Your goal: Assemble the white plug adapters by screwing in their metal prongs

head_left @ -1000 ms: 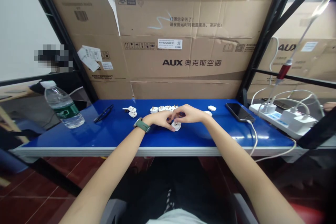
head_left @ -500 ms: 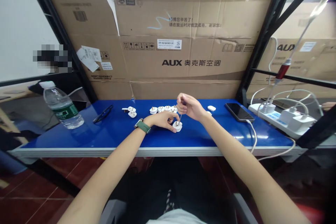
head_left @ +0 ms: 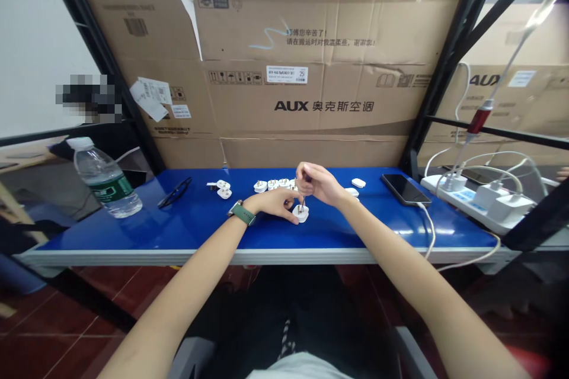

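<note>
Head view: your left hand (head_left: 276, 202) is gripping the white plug (head_left: 301, 213) on the blue table (head_left: 200, 225), pinning it down. Your right hand (head_left: 318, 182) is clenching a thin screwdriver (head_left: 303, 200), its tip touching the plug. More plugs (head_left: 272, 185) are lying just behind.

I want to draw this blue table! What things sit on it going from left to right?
Water bottle → black glasses → left hand → white plug → black phone → white power strip.
</note>
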`<state>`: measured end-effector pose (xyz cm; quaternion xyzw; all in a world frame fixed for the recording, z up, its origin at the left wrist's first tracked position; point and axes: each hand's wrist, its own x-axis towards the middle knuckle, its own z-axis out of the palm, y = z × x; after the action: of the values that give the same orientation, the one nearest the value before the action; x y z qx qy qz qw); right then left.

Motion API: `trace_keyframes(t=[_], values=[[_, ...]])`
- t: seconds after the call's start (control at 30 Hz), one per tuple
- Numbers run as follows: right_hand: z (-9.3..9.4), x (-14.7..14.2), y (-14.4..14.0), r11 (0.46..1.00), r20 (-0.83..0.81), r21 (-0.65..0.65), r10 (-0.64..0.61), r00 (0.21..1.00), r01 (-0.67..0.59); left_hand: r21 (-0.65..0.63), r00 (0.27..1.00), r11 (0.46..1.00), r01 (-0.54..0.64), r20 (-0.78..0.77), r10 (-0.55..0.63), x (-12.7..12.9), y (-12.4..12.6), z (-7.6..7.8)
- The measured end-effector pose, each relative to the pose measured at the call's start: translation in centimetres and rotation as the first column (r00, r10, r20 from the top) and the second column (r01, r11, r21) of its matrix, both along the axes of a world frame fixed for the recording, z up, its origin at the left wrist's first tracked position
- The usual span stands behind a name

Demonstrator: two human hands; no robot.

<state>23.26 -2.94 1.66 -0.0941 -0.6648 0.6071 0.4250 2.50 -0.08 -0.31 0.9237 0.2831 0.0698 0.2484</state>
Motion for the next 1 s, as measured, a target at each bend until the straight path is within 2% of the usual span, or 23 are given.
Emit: trace_keyframes(t=[0.27, 0.5, 1.0], values=[[0.1, -0.2, -0.18, 0.999, 0.025, -0.025, -0.042, 0.999, 0.043, 0.005, 1.0, 1.0, 0.003, 0.003, -0.003, 0.04, -0.08, 0.06], [-0.2, -0.22, 0.18, 0.999, -0.043, -0.034, 0.003, 0.999, -0.004, -0.023, 1.0, 1.0, -0.019, -0.007, 0.018, 0.04, -0.29, 0.22], [-0.39, -0.21, 0.39, 0.997, -0.033, -0.066, -0.027, 0.999, 0.025, -0.043, 0.999, 0.999, -0.031, -0.005, 0.031, 0.12, -0.64, 0.54]])
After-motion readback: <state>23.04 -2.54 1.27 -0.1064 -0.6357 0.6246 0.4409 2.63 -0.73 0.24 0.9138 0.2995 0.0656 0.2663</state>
